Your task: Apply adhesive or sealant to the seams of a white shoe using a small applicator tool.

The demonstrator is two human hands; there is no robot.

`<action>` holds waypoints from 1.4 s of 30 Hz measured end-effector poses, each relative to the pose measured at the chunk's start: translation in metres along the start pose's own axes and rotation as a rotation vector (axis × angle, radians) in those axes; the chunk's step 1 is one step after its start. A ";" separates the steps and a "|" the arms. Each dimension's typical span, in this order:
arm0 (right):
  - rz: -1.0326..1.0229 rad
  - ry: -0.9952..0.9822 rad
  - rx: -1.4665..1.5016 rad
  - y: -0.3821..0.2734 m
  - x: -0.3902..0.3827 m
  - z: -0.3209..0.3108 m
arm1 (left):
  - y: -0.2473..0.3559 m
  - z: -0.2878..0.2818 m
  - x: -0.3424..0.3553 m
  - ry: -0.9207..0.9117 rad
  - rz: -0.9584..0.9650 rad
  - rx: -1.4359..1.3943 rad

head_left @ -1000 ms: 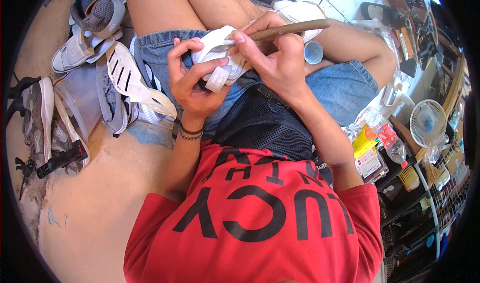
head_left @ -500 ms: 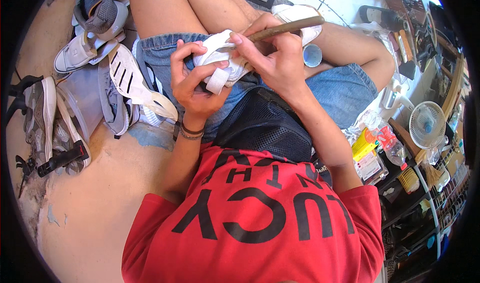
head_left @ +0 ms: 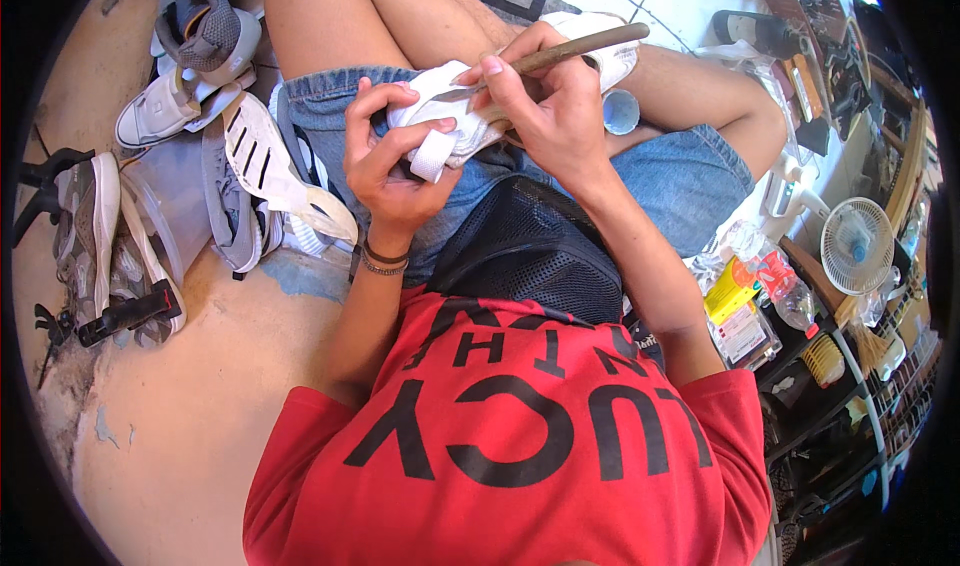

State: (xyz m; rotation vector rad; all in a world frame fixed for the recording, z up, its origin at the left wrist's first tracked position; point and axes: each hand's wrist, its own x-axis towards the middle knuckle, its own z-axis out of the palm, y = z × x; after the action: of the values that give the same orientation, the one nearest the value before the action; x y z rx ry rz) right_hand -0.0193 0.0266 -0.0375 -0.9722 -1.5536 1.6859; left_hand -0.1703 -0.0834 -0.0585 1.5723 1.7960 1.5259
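Note:
Above my lap, a white shoe (head_left: 425, 113) lies in my left hand (head_left: 385, 171), whose fingers curl round its side. A short white strap (head_left: 433, 154) sticks out below those fingers. My right hand (head_left: 560, 116) grips a tool with a long brown handle (head_left: 590, 43), which slants up to the right past my knuckles. Its thin greyish tip lies against the upper face of the shoe; I cannot tell whether it goes into the material. My right fingers hide part of the shoe's right end.
To the left lie several shoes (head_left: 158, 111), a loose cream sole (head_left: 262, 156) and a black clamp-like stand (head_left: 125, 316). A small light-blue cup (head_left: 620, 112) sits by my right leg. Further right are a yellow box (head_left: 730, 289), a plastic bottle (head_left: 793, 301) and a white fan (head_left: 856, 248).
My right hand has shifted slightly up, and its thumb has drawn back from the shoe. The tool's thin tip now shows across the shoe. My left hand keeps its hold.

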 end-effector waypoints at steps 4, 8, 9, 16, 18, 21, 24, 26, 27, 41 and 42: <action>-0.082 0.044 -0.014 0.002 0.000 0.005 | -0.001 -0.002 -0.003 -0.007 -0.005 -0.003; -0.038 0.066 0.078 0.004 -0.003 0.008 | -0.001 -0.002 -0.002 -0.007 0.000 0.007; -0.038 0.066 0.079 0.003 -0.003 0.007 | -0.001 -0.003 -0.002 -0.015 0.007 0.013; -0.136 -0.006 -0.089 0.008 0.000 0.004 | -0.003 -0.002 -0.002 -0.011 -0.003 0.011; -0.151 -0.022 -0.149 0.007 0.000 0.005 | -0.003 -0.002 -0.002 -0.012 0.002 0.004; -0.150 0.032 -0.150 0.004 -0.001 0.007 | -0.002 -0.002 -0.001 -0.013 -0.010 -0.008; -0.035 0.071 -0.075 0.004 -0.003 0.004 | -0.003 -0.002 -0.002 -0.028 0.000 0.009; -0.131 0.035 -0.141 0.004 -0.003 0.004 | -0.003 -0.002 -0.002 -0.021 0.004 0.006; -0.130 0.036 -0.141 0.004 -0.003 0.004 | -0.003 -0.001 -0.003 -0.014 0.007 0.003; -0.146 0.013 -0.112 0.004 -0.001 0.005 | -0.002 -0.002 0.000 -0.004 0.013 0.007; -0.138 0.005 -0.153 0.004 -0.001 0.005 | -0.002 -0.002 0.001 -0.001 0.010 0.004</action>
State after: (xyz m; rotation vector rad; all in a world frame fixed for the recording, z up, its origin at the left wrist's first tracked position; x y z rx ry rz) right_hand -0.0229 0.0225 -0.0413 -0.9218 -1.7252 1.4865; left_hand -0.1732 -0.0834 -0.0588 1.5855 1.7941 1.5268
